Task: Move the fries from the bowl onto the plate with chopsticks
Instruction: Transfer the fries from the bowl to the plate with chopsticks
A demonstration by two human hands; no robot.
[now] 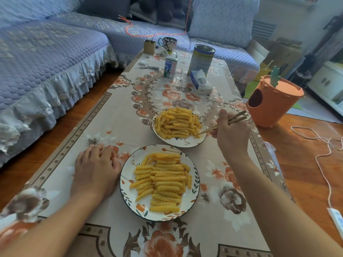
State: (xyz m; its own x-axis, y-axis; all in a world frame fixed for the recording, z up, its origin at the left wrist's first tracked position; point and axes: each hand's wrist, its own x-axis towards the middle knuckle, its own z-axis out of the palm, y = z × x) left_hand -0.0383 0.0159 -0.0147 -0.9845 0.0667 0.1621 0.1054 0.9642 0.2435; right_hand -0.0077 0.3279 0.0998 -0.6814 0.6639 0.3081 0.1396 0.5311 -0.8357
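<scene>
Plate (194, 184): nearest of the task's things, at the near middle of the counter (115, 123); it already carries a good layer of crinkle-cut fries (163, 180), laid mostly crosswise.
Left hand (96, 169): flat on the counter just left of the plate, palm down, fingers loosely together, holding nothing.
Bowl (183, 142): just beyond the plate, a little to the right, with a heap of fries left inside.
Right hand (231, 132): to the right of the bowl, closed around the chopsticks (222, 123).
Chopstick tips: down at the right-hand edge of the heap in the bowl; whether they have a fry pinched is too small to tell.
Step in hand: picking up from the bowl, roughly halfway through the job by the look of the two piles.
Next move: needs a firm pinch on one fry, a lift clear of the bowl's rim, then a short carry toward the near side to lay it on the plate.
</scene>
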